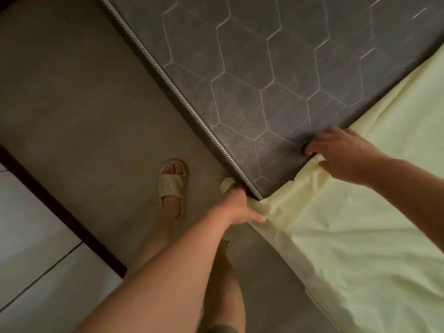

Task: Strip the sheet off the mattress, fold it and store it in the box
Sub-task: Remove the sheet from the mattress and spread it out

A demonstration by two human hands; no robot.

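stripping step: left hand (236,207) at lower centre and right hand (336,152) at centre right grip the sheet (360,236) edge, hands apart. next, likely peel it off the mattress (264,68) toward lower right.

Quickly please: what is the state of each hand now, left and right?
Left hand: closed, holding the sheet at the mattress edge.
Right hand: closed, holding the sheet's edge on top of the mattress.

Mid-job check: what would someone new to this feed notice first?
The pale yellow sheet lies peeled back at lower right, baring the dark grey hexagon-quilted mattress across the top. Both hands hold the sheet's edge: the left hand at the mattress's corded side, the right hand on top. A sandalled foot stands on the floor beside it.
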